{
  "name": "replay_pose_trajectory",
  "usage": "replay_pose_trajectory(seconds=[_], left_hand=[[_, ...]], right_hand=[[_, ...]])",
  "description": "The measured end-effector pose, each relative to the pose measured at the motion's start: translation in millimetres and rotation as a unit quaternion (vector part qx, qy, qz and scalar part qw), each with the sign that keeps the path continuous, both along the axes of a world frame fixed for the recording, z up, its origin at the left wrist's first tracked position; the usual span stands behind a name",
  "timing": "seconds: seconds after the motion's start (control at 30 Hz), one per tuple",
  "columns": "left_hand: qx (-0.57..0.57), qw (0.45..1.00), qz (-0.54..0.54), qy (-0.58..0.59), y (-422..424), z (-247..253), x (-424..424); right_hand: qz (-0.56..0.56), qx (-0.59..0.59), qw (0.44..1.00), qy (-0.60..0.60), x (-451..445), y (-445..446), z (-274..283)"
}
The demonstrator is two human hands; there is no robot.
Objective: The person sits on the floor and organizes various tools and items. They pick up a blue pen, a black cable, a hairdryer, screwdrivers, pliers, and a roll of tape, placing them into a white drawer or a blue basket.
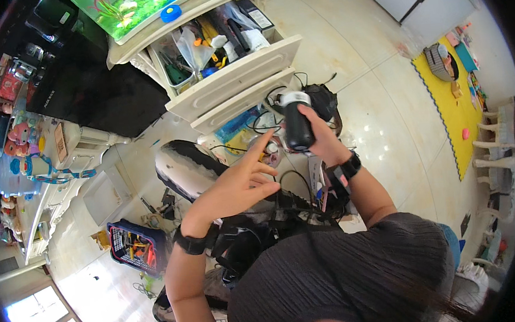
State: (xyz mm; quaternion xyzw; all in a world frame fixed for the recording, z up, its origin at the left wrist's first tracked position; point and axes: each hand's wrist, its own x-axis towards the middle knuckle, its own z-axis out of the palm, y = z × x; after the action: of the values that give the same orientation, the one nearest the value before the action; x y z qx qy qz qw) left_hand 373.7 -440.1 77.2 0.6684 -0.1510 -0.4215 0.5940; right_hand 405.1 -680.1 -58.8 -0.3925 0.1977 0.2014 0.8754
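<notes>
My right hand (322,135) grips a black cylindrical bottle or canister (298,126) with a whitish top, held up above a heap of cables and bags. To its left my left hand (241,180) is raised with its fingers apart and nothing in it, the index finger extended towards the cylinder without clear contact. Beyond both hands an open white drawer (237,78) holds tools, plastic bags and black items. A black cloth bag (323,101) lies on the floor behind the cylinder. Below my hands, a tangle of dark cables and straps covers part of my lap.
A dark blue basket (138,247) of tools stands on the floor at left, near an empty whitish tray (108,193). A lit aquarium (136,9) with a blue tape roll (170,13) beside it tops the cabinet. A yellow mat (449,114) bearing toys lies at right.
</notes>
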Motion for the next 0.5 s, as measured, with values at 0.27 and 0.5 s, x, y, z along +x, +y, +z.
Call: replay_pose_trajectory(seconds=[0.27,0.5], left_hand=[[0.334,0.863,0.218,-0.310,83,-41,10],[0.435,0.754,0.199,-0.450,109,-85,17]], right_hand=[[-0.123,-0.392,0.906,0.106,17,-95,-139],[-0.123,-0.537,0.798,-0.246,99,-43,-64]])
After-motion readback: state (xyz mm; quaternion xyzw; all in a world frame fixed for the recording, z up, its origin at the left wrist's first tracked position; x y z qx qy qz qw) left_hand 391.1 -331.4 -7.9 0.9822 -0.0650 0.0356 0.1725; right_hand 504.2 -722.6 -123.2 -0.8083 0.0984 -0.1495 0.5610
